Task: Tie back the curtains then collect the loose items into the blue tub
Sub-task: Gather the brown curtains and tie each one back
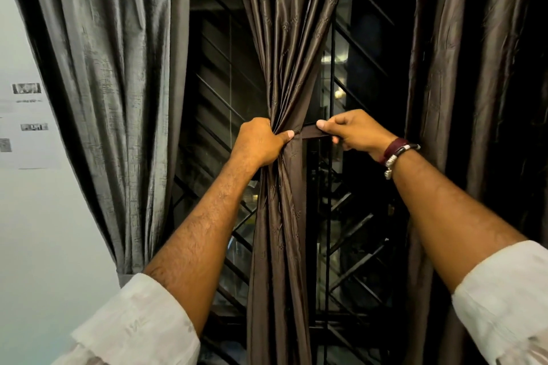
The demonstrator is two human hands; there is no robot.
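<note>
Dark window grille (225, 104) backs the scene. At centre, the middle curtain (284, 38) is bunched in the left hand (261, 142); at 3 o'clock the tie-back strip (311, 132) is pinched by the right hand (355, 130). Tension is best kept as the strip is wrapped. Three curtains are counted, one strip; no blue tub is seen.
</note>
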